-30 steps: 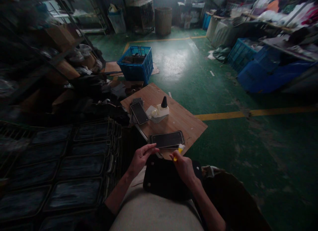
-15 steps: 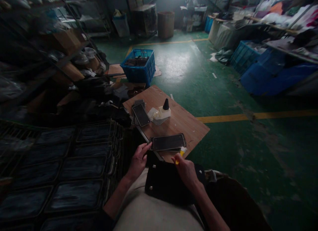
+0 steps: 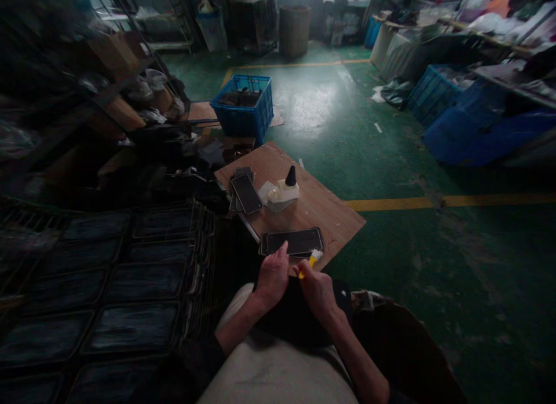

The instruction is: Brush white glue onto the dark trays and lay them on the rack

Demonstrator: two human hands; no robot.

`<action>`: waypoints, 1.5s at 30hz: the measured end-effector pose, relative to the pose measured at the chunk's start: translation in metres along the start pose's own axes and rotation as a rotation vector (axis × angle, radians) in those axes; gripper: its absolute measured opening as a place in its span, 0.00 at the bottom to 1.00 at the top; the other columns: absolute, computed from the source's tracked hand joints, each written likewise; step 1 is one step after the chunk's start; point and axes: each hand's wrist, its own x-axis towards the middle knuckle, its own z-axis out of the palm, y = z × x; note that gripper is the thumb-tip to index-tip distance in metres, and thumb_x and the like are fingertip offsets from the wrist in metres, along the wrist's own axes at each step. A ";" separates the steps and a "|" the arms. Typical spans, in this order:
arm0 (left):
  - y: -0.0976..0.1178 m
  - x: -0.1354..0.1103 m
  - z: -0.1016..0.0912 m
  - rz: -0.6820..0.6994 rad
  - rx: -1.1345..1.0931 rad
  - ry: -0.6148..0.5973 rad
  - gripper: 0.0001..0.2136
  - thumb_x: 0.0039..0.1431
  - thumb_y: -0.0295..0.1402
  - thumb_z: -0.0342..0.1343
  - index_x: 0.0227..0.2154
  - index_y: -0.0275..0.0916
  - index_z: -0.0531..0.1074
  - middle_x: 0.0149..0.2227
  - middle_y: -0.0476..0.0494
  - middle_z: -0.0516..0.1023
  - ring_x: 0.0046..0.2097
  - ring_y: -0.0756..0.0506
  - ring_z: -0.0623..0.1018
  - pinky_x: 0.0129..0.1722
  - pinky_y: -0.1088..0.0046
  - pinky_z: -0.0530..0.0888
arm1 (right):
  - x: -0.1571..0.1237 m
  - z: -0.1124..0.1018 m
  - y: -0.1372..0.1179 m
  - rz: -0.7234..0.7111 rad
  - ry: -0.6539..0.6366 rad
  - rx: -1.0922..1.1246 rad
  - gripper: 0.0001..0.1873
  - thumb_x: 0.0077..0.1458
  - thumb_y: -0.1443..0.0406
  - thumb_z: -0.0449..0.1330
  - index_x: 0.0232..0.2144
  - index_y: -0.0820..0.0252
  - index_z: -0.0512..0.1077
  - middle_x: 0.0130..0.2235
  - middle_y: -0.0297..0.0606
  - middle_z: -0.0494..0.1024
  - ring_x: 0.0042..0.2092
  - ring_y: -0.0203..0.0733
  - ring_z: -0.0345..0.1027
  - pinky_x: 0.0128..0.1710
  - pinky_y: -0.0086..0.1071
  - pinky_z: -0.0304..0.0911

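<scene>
By the six o'clock corner of the desk (image 3: 321, 201), the right hand (image 3: 318, 290) is pinching a yellow brush (image 3: 308, 265) that is pointing to one o'clock. A dark plate (image 3: 299, 240) is lying at twelve o'clock from that grip. The left hand (image 3: 273, 279) is showing at the plate's seven o'clock; I can't tell if its grip is spread.

The right hand (image 3: 318, 291) is gripping a yellow brush (image 3: 307, 268), whitish bristles (image 3: 315, 254) pointing forward. Just left of the grip, the left hand (image 3: 273, 278) is hovering by stacked dark panels (image 3: 297, 241), contact unclear, which are lying ahead on a wooden board (image 3: 324, 210). A whitish container (image 3: 285, 192) is standing farther ahead; beneath the grip, a black panel (image 3: 284, 320) is lying on the lap (image 3: 278, 378).
</scene>
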 end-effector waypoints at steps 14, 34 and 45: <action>-0.035 -0.004 0.019 0.060 0.366 -0.189 0.23 0.65 0.26 0.44 0.63 0.33 0.56 0.30 0.39 0.80 0.31 0.45 0.81 0.31 0.75 0.72 | -0.013 0.003 -0.008 0.032 0.059 -0.015 0.19 0.68 0.60 0.41 0.31 0.59 0.67 0.17 0.30 0.67 0.17 0.33 0.61 0.21 0.26 0.37; -0.054 0.022 -0.040 -0.231 -0.733 -0.131 0.18 0.54 0.46 0.59 0.21 0.34 0.74 0.20 0.45 0.77 0.23 0.48 0.76 0.28 0.74 0.71 | -0.006 0.004 0.007 0.049 0.060 0.161 0.23 0.67 0.54 0.41 0.30 0.59 0.67 0.17 0.29 0.65 0.17 0.32 0.58 0.19 0.24 0.42; -0.085 -0.039 -0.060 0.044 -0.490 -0.155 0.26 0.60 0.39 0.55 0.61 0.43 0.61 0.62 0.38 0.63 0.63 0.39 0.64 0.62 0.55 0.62 | -0.008 0.002 0.016 0.086 0.059 0.264 0.23 0.66 0.52 0.42 0.29 0.59 0.67 0.18 0.29 0.64 0.18 0.32 0.58 0.20 0.23 0.46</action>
